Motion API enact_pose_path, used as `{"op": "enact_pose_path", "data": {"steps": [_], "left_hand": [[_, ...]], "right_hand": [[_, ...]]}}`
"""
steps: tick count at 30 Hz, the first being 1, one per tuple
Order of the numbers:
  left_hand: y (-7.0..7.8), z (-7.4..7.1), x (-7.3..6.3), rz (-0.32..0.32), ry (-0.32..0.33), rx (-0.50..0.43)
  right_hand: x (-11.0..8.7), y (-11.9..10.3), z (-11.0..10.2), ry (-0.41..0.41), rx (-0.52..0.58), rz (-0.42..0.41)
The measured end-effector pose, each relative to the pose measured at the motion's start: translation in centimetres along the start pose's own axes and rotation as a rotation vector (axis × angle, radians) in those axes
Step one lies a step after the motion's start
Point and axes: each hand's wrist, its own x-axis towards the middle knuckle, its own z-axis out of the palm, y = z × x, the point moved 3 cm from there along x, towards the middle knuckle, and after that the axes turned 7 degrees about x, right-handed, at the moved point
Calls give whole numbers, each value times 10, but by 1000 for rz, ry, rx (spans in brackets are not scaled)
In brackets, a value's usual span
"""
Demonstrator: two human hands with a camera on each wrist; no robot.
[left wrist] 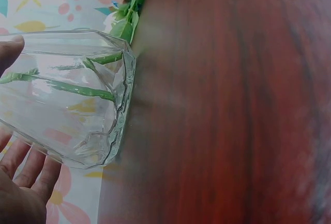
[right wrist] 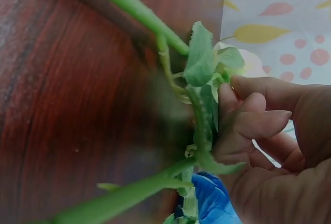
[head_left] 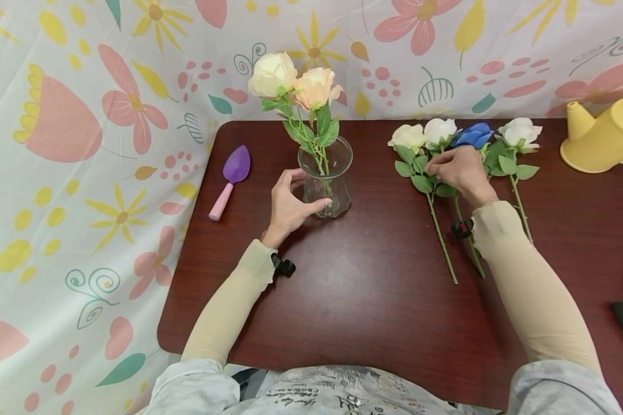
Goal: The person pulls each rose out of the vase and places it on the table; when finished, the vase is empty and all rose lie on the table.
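Observation:
Around the clear glass vase (head_left: pixel 341 193) my left hand (head_left: pixel 289 204) curves, thumb across the front and fingers at the far left side. In the left wrist view, green stems show through the vase's glass (left wrist: pixel 57 115). A cream rose (head_left: pixel 272 75) and a peach rose (head_left: pixel 316 87) stand in it, leaning left. At the right, my right hand (head_left: pixel 462 170) reaches over the lying flowers and pinches a pale rose (right wrist: pixel 251 63) by its leafy part below the bloom. Under and beside this hand lie a cream rose (head_left: pixel 408 137), a white rose (head_left: pixel 439 130) and a blue flower (head_left: pixel 474 135).
Another white rose (head_left: pixel 520 134) lies right of the blue flower. A yellow watering can (head_left: pixel 597 138) stands at the far right back. A purple trowel with a pink handle (head_left: pixel 230 181) lies left of the vase. A flowered cloth (head_left: pixel 135 104) hangs behind the table (head_left: pixel 363 300).

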Motion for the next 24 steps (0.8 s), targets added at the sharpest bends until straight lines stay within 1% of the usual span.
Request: {"op": "enact_pose_path", "data": {"steps": [6,13,18,24], "left_hand": [[0,0,0,-3,0,-2],[1,0,0,1,-2,4],[1,0,0,3,0,3],[1,0,0,8,0,-1]], "right_hand": [[-1,-3,-2,12,27,2],[-9,-12,-7,25,66,5],[-16,-27,-13,60,91,-24],[-26,-52,-16,97,152,-82]]}}
